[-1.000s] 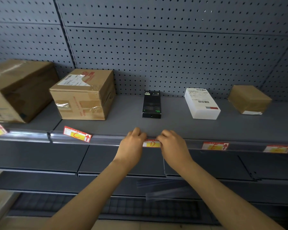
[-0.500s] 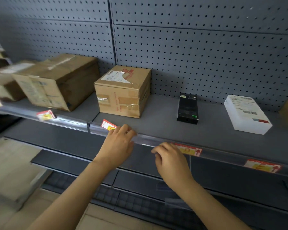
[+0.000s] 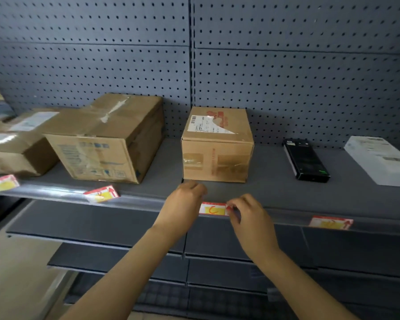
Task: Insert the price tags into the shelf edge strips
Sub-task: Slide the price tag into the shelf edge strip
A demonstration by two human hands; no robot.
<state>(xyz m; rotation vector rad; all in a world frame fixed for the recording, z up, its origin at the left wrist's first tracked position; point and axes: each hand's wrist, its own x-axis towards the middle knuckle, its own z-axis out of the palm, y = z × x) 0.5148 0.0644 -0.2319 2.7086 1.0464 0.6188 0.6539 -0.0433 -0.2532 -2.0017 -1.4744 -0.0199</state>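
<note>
Seating step in hand: left hand (image 3: pixel 186 199) and right hand (image 3: pixel 247 215) each pinch an end of the price tag (image 3: pixel 211 209) at the edge strip (image 3: pixel 136 200); next, press it level into the channel.

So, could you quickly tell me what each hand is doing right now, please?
Left hand: fingers curled at the left end of the price tag; grip hidden, cannot tell.
Right hand: pinches the tag's right end.
</note>
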